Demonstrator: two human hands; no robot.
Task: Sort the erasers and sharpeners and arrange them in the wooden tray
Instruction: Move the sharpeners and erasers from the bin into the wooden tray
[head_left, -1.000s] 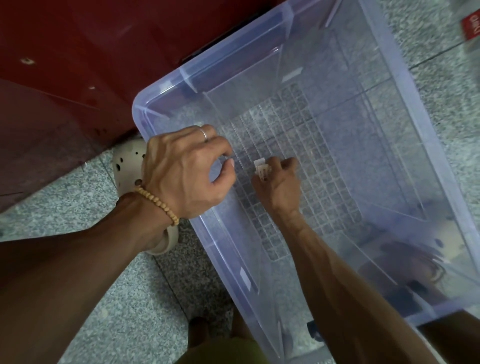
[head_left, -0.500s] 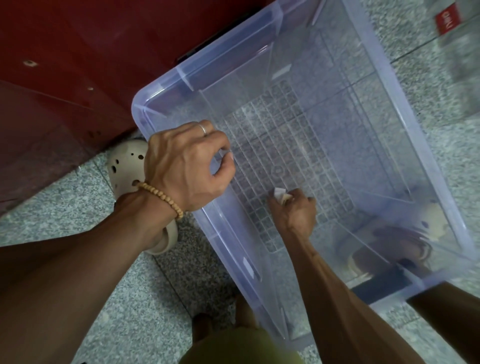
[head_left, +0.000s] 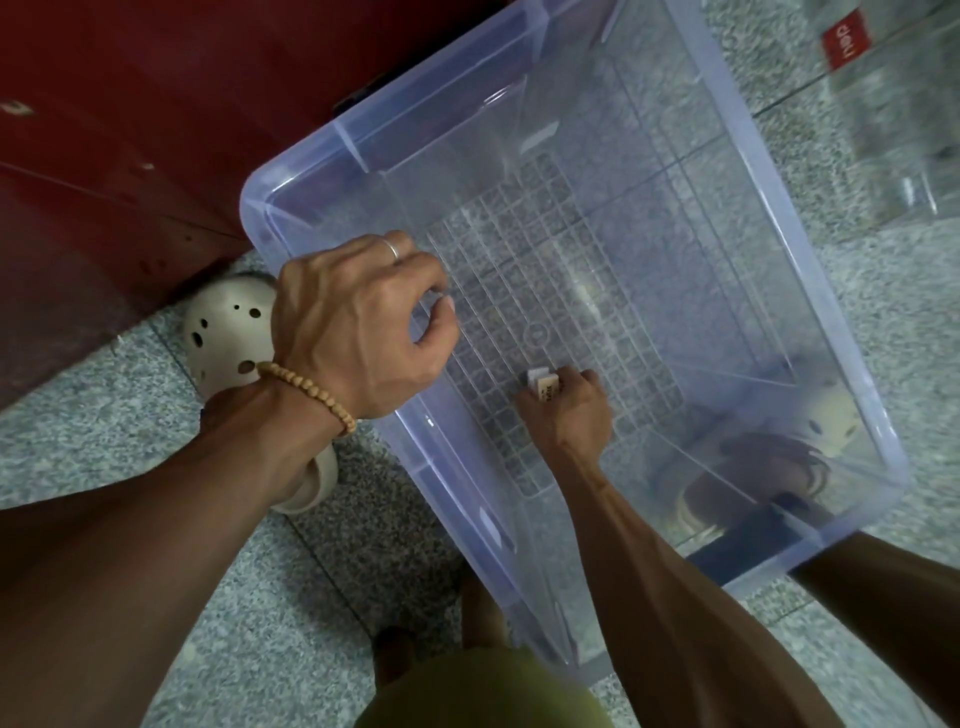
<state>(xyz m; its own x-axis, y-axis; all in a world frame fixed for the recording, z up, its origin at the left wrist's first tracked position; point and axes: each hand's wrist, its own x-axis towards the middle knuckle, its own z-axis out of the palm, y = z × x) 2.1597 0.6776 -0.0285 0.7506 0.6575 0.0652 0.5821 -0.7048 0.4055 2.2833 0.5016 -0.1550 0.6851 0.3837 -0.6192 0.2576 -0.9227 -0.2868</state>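
My right hand (head_left: 571, 415) reaches down inside a clear plastic bin (head_left: 810, 332) and grips small white erasers (head_left: 544, 383), one with dark print on a tan sleeve, just above the bin's gridded floor. My left hand (head_left: 358, 322), with a ring and a bead bracelet, hovers over the bin's left rim with fingers curled and thumb near the fingertips; nothing shows in it. No wooden tray or sharpeners are in view.
The bin stands on a speckled stone floor (head_left: 130, 389) beside a dark red cabinet (head_left: 130, 130). A cream clog (head_left: 223, 332) sits left of the bin, another shows through its lower right wall. A clear container with a red label (head_left: 844, 44) stands top right.
My right hand has drawn back toward me along the bin floor, still holding the erasers. The left hand has stayed over the rim.
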